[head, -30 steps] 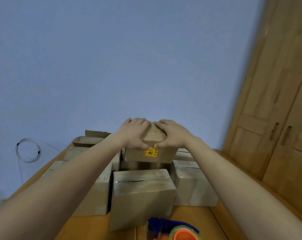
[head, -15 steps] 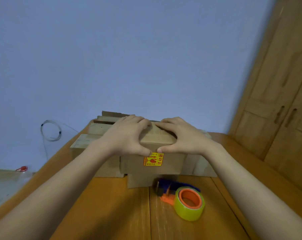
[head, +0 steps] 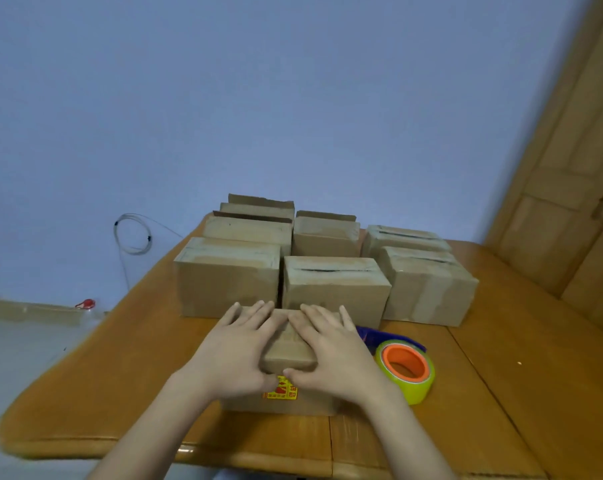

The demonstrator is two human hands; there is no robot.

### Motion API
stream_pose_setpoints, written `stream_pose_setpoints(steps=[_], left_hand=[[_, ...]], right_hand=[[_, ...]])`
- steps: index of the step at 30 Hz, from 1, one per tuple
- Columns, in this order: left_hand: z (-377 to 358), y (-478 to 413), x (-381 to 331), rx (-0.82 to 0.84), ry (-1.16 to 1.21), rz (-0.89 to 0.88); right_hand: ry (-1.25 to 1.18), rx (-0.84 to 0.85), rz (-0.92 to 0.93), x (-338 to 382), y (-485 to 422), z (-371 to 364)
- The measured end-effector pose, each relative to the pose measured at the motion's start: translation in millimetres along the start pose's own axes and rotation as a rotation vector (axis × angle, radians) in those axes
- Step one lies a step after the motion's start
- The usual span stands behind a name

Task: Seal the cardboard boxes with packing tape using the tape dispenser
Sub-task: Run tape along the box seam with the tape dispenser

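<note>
Left hand (head: 237, 348) and right hand (head: 331, 348), each grip spread flat, hide the top seam of the box (head: 289, 353); the blue body of the tape dispenser (head: 406, 370) is mostly hidden.

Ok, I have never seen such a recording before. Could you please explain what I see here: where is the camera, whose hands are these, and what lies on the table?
There is no machine here. A person wears one wide-angle camera on the head, looking forward and down, so the two bare arms enter from the bottom. The left hand and right hand rest on top of a small cardboard box with a yellow sticker, fingers flat, thumbs at its front edge. The box stands on a wooden table. Just right of it lies the tape dispenser with a yellow roll; nobody holds it. Behind stand more cardboard boxes in rows.
</note>
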State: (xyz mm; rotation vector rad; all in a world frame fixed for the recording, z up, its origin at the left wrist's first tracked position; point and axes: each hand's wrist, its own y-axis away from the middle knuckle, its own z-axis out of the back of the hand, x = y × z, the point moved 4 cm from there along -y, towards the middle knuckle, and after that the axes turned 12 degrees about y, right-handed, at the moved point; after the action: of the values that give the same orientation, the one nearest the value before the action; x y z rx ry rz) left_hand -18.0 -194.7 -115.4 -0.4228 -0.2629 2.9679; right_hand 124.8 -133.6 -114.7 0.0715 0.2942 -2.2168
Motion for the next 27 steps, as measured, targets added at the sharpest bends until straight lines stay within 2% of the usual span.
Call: stream_pose_setpoints(steps=[3, 7, 16, 27], left_hand=[[-8.7, 0.3, 2.7, -0.047, -0.083, -0.035], [-11.3, -3.4, 6.5, -0.101, -0.060, -0.033], [-9.2, -1.6, 3.9, -0.070, -0.026, 0.024], [-12.4, -0.4, 4.8, -0.031, -0.071, 0.057]], right_hand=[[0.002, 0.001, -0.009, -0.6, 0.5, -2.1], [-0.039, 0.005, -0.027, -1.9, -2.2, -6.6], [-0.164, -0.008, -0.070, -2.6, -1.3, -6.1], [-0.221, -0.200, -0.041, -2.9, 4.6, -9.0]])
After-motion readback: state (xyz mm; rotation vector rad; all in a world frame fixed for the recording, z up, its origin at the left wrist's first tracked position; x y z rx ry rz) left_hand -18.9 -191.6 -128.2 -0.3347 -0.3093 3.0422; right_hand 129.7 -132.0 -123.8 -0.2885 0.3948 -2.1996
